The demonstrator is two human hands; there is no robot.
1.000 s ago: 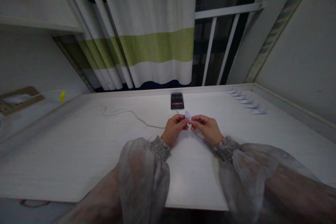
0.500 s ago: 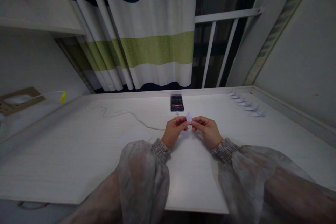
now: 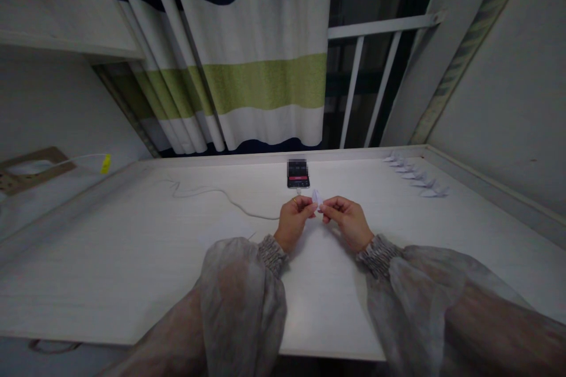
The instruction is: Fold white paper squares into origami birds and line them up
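Observation:
A small piece of folded white paper [image 3: 315,197] is held upright over the middle of the desk. My left hand [image 3: 295,219], with a ring on one finger, pinches its left side between thumb and fingers. On the other side, my right hand [image 3: 347,219] grips the paper's lower right edge with thumb and forefinger. The fingertips cover the lower part of the paper, so its full shape is hidden. Just beyond my hands lies a phone [image 3: 298,174] with its screen lit.
Several folded paper cranes [image 3: 415,175] stand in a row at the back right of the white desk [image 3: 177,283]. A pale cable [image 3: 230,199] curves from the left towards the phone. A striped curtain [image 3: 265,82] hangs behind the raised back edge.
The folded paper has tilted slightly to the left. My right fingers have shifted a little left and closer to my left hand's fingers.

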